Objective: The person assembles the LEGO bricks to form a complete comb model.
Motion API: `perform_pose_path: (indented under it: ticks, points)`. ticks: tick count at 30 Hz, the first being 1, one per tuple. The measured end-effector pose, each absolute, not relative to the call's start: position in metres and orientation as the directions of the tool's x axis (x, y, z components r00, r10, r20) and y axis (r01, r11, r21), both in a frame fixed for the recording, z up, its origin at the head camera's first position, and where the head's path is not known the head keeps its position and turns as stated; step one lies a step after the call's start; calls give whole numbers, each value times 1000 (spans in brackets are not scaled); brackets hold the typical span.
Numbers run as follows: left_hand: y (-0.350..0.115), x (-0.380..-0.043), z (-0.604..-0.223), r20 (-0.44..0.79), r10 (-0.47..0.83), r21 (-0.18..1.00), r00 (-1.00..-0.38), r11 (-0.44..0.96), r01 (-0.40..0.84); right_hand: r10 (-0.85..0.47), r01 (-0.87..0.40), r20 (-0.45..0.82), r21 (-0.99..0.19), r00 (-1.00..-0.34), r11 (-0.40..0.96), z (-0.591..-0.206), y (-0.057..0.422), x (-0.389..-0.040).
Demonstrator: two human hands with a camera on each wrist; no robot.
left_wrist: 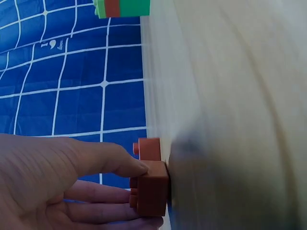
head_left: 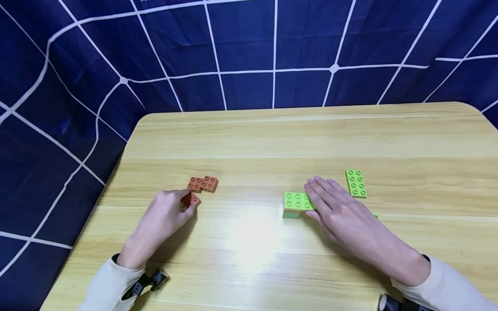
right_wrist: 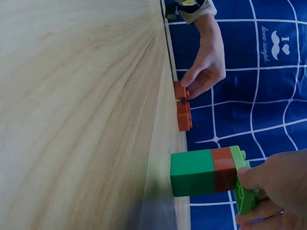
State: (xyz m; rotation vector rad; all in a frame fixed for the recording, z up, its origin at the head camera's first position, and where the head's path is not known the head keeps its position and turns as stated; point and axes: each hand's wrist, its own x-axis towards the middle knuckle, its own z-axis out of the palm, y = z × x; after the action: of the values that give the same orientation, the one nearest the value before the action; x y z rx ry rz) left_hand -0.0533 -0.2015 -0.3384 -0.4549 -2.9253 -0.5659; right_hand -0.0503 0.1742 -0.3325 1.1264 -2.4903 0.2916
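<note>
In the head view my left hand [head_left: 159, 220] pinches a reddish-brown toy brick [left_wrist: 152, 194] between thumb and fingers, low at the tabletop. Two more reddish-brown bricks [head_left: 202, 184] lie just beyond it, side by side. Near the table's middle stands an upright stack: a green brick [right_wrist: 192, 174] at the bottom, a reddish-brown brick [right_wrist: 223, 169] on it, and a lime-green studded plate [head_left: 296, 201] on top, jutting out past the stack. My right hand [head_left: 342, 211] covers that plate's right end, thumb against its near side and fingers stretched along its far side.
A lime-green eight-stud plate [head_left: 355, 183] lies beyond the right hand. A small green bit [head_left: 375, 217] peeks out beside that hand's edge. Behind the wooden table [head_left: 253, 142] hangs a blue cloth [head_left: 245, 47] with white grid lines, which also runs along the left.
</note>
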Motion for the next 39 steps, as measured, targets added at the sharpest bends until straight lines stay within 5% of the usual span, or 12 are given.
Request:
perform_pose_path:
  ticks: [10, 24, 39]
  points:
    - [-191, -48, -333, 306, 365, 340, -879, 821, 459, -676, -755, 425, -26, -602, 656, -331, 174, -50]
    - [-174, -52, -326, 332, 455, 302, -826, 779, 550, -679, -756, 426, -17, -598, 655, -330, 175, -49]
    - [-146, -53, -323, 384, 655, 88, -651, 676, 731, -684, -756, 412, -17, -602, 654, -328, 175, -48]
